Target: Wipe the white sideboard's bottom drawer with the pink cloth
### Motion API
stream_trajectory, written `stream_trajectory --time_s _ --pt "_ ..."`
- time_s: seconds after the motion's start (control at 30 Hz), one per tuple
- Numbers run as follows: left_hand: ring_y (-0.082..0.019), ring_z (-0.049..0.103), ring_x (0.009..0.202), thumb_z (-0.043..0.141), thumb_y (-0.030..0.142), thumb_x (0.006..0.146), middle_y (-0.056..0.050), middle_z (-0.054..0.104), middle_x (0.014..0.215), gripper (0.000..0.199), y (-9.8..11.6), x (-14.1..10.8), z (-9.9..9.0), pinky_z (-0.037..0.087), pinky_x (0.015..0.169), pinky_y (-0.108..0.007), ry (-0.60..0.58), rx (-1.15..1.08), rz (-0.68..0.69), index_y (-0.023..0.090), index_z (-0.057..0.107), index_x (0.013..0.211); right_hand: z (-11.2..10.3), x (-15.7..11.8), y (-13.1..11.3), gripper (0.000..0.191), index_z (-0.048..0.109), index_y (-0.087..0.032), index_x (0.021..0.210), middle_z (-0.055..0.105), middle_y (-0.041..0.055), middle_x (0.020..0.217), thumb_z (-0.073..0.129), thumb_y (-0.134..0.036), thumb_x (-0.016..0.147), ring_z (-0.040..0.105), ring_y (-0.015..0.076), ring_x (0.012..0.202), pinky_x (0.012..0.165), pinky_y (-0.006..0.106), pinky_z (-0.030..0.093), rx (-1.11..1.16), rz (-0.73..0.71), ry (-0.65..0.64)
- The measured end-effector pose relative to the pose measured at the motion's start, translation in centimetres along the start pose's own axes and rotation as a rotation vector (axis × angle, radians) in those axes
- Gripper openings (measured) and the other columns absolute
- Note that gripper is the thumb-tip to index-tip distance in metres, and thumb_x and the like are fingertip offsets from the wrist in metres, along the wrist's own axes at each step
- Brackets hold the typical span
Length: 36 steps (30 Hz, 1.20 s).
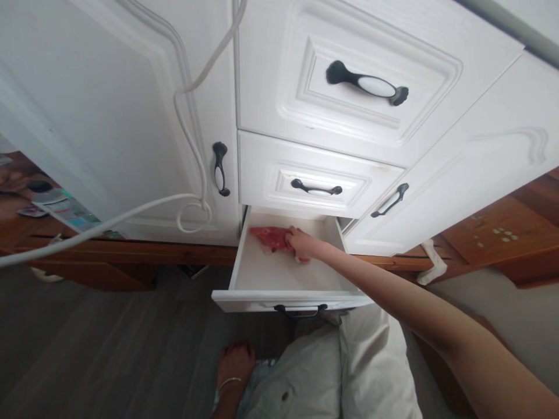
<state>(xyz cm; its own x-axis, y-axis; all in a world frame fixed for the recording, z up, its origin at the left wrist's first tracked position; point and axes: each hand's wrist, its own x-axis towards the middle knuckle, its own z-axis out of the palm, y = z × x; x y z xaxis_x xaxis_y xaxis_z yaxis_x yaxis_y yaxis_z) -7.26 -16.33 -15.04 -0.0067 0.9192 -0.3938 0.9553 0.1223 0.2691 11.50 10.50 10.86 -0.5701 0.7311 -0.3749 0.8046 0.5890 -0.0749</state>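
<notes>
A white drawer (257, 273) is pulled out at the bottom of the white cabinet. My right hand (299, 241) reaches into it, fingers closed on a red, crinkled plastic bag (275, 237) near the drawer's back. A small red and white bit shows under the palm; I cannot make out whether it belongs to the bag. My left hand (237, 361), with a thin bracelet at its wrist, is low down beside patterned fabric over my leg. Its fingers are dark and foreshortened, and nothing shows in them.
Two closed drawers (262, 174) sit above the open one, with cabinet doors (109, 116) on both sides. A white cable (131, 209) hangs across the left door. Pale grey fabric (318, 366) bunches below the drawer front. Wooden furniture (174, 253) runs behind.
</notes>
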Motion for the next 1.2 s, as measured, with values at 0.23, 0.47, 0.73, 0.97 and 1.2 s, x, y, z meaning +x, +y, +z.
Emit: stream_trajectory --time_s 0.23,0.47,0.73,0.97,1.2 --pt "-0.035 0.071 0.107 0.025 0.025 0.097 -0.016 0.079 0.103 0.05 0.0 0.1 0.3 0.047 0.095 -0.052 0.004 0.001 -0.005 0.015 0.075 0.096 -1.1 10.9 -3.1 0.04 0.051 0.0 0.135 0.051 0.0266 0.143 0.039 -0.012 0.1 0.048 0.032 0.129 0.106 0.048 0.045 -0.08 -0.011 0.34" --pt "-0.035 0.071 0.108 0.024 0.027 0.097 -0.016 0.079 0.103 0.052 -0.1 0.3 0.6 0.047 0.096 -0.052 0.008 0.006 -0.001 0.016 0.075 0.097 0.7 11.4 -1.9 0.047 0.048 -0.007 0.144 0.048 0.0248 0.152 0.029 -0.017 0.103 0.044 0.033 0.135 0.101 0.052 0.049 -0.269 0.121 0.353" --pt "-0.034 0.071 0.108 0.024 0.026 0.096 -0.015 0.08 0.104 0.051 -0.2 0.3 0.5 0.047 0.096 -0.051 -0.011 0.001 -0.001 0.015 0.074 0.097 1.1 2.7 8.0 0.041 0.065 -0.001 0.127 0.068 0.0321 0.121 0.046 -0.018 0.094 0.062 0.041 0.115 0.092 0.056 0.051 -0.372 0.5 0.211" --pt "-0.033 0.071 0.109 0.025 0.026 0.096 -0.015 0.08 0.106 0.05 -0.2 0.2 0.4 0.047 0.097 -0.052 -0.024 0.0 -0.005 0.015 0.074 0.099 1.8 -2.7 7.6 0.041 0.068 -0.002 0.123 0.066 0.0286 0.129 0.054 -0.016 0.087 0.054 0.0394 0.128 0.109 0.05 0.035 -0.377 0.368 0.088" --pt "-0.033 0.071 0.109 0.025 0.025 0.096 -0.015 0.08 0.106 0.051 0.0 0.0 0.1 0.047 0.097 -0.05 -0.031 0.028 -0.006 0.015 0.074 0.099 3.3 -9.5 5.3 0.02 0.077 -0.019 0.082 0.076 0.0114 0.098 0.07 -0.013 0.064 0.067 0.0301 0.1 0.089 0.04 0.046 -0.173 0.124 -0.275"
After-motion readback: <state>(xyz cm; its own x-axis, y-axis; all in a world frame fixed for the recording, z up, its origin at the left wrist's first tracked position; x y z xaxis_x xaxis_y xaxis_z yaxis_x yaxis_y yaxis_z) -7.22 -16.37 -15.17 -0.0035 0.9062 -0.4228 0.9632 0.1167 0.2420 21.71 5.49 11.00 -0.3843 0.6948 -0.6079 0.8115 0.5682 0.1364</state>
